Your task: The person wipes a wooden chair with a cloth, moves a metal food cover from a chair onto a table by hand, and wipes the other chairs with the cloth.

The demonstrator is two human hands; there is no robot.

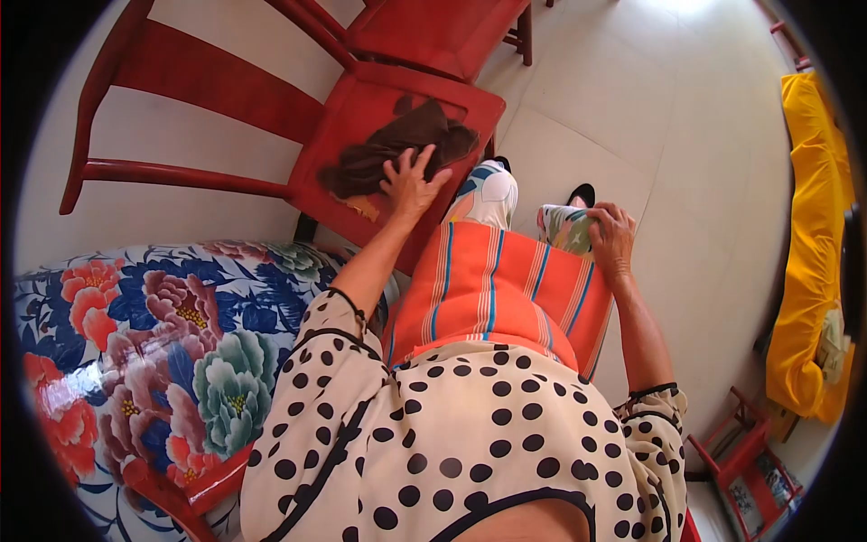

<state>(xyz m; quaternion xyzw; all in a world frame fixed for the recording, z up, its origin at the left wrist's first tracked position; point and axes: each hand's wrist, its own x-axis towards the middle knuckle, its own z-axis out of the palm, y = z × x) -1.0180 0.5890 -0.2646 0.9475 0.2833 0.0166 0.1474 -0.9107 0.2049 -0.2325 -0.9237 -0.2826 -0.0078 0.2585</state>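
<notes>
My left hand [415, 185] reaches over a red wooden chair [316, 203]. Its fingers are spread and touch a crumpled dark brown cloth [370, 161] lying on the seat. Across my lap lies an orange cloth [470, 280] with blue and white stripes. My right hand [614, 237] rests by my right knee, at the far edge of the striped cloth, fingers loosely bent over patterned fabric [564, 224]. Nothing shows in that hand, though its palm is hidden.
Another red chair [433, 36] stands beyond the first. To my left is a glossy floral-patterned surface [172, 352]. Yellow cloth [799, 271] covers something long at the right, with a small red chair [750, 470] nearby. The floor [686, 181] is pale tile.
</notes>
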